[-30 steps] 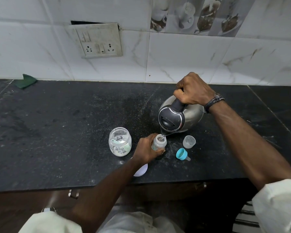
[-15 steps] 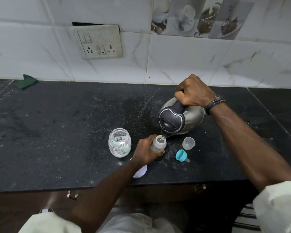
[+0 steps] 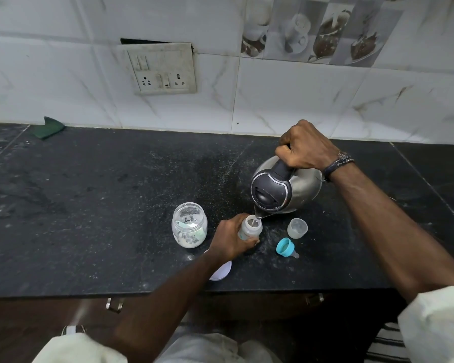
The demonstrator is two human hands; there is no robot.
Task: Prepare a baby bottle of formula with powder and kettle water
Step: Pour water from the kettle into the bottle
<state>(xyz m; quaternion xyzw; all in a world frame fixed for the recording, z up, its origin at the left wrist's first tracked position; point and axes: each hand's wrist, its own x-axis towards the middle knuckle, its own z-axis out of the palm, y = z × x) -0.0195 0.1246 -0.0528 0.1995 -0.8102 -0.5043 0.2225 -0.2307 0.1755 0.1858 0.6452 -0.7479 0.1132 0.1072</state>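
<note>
On the dark worktop (image 3: 89,218), the left hand (image 3: 230,238) holds the baby bottle (image 3: 250,227) upright. The right hand (image 3: 306,149) grips the tipped kettle (image 3: 286,189), pouring water in. Left to do, I think: shake it and screw on the blue teat (image 3: 286,247).

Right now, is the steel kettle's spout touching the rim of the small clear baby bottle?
Cannot tell. In the head view the steel kettle is tilted with its spout right over the mouth of the small clear baby bottle, held by the left hand; no gap or contact shows plainly.
</note>
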